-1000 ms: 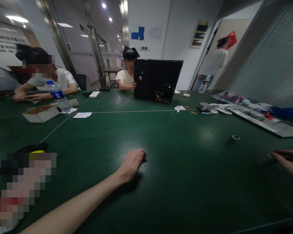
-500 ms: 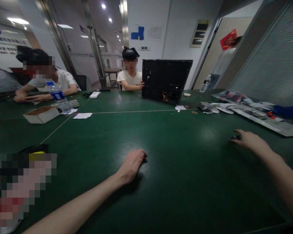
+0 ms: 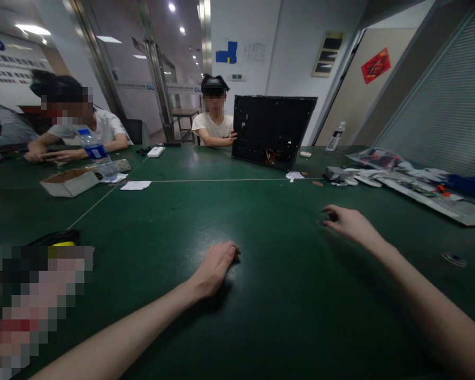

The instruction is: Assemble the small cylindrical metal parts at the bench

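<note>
My left hand (image 3: 217, 268) rests on the green tabletop (image 3: 261, 311), its fingers together and curled down; nothing shows in it, though the palm side is hidden. Farther right, my right hand (image 3: 350, 224) is held low above the table, slightly blurred. Its thumb and fingers are bent round a small dark object (image 3: 332, 216), too unclear to name. Right of that forearm lies a small round disc-like piece (image 3: 454, 259) on the table. Across the table, a person steadies an upright black flat panel (image 3: 271, 129) with loose wires near its lower edge.
At left stand an open cardboard box (image 3: 69, 184) and a water bottle (image 3: 97, 153), with white paper (image 3: 135, 185) beside them. Another person sits behind these. A blurred-out item (image 3: 35, 306) lies front left. Cluttered boards (image 3: 431, 195) and a clear bottle (image 3: 335, 137) are at right.
My right hand has moved left across the table with the small dark object, uncovering the disc-like piece. My left hand stays put. A person by the doorway is gone from view.
</note>
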Tool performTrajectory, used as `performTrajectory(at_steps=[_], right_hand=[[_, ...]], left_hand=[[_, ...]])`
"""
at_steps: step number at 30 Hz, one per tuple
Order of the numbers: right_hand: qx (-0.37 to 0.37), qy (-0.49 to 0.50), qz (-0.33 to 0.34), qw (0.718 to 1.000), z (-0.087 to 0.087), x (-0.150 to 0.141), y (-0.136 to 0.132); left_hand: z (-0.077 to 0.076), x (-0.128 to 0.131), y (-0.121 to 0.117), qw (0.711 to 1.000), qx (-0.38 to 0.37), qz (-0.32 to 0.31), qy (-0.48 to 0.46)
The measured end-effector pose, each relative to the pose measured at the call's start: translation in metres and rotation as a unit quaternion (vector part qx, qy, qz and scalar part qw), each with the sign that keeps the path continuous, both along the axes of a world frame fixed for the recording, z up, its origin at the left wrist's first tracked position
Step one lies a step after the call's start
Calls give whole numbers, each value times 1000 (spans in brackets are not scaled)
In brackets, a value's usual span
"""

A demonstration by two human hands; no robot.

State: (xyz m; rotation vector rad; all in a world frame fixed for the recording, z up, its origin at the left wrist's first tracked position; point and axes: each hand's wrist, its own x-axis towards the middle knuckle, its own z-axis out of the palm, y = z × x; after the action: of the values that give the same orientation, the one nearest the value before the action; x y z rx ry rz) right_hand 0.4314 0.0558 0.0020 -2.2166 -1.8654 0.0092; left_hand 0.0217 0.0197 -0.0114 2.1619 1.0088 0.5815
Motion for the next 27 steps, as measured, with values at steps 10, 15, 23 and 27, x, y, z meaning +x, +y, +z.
performTrajectory(at_steps=[10,15,23,27], right_hand=[[-27,118,409,905,19,-208,-60],[-9,166,442,881,-6,-221,-65],[17,263,446,855,-32,-222,-63],[10,258,458,851,-30,-218,-65]], left_hand=[[-1,0,0,999,-6,20,-40],[-7,0,2,998,2,23,-54],[-5,0,2,999,-13,28,-37],[-5,3,3,999,-16,32,-30]])
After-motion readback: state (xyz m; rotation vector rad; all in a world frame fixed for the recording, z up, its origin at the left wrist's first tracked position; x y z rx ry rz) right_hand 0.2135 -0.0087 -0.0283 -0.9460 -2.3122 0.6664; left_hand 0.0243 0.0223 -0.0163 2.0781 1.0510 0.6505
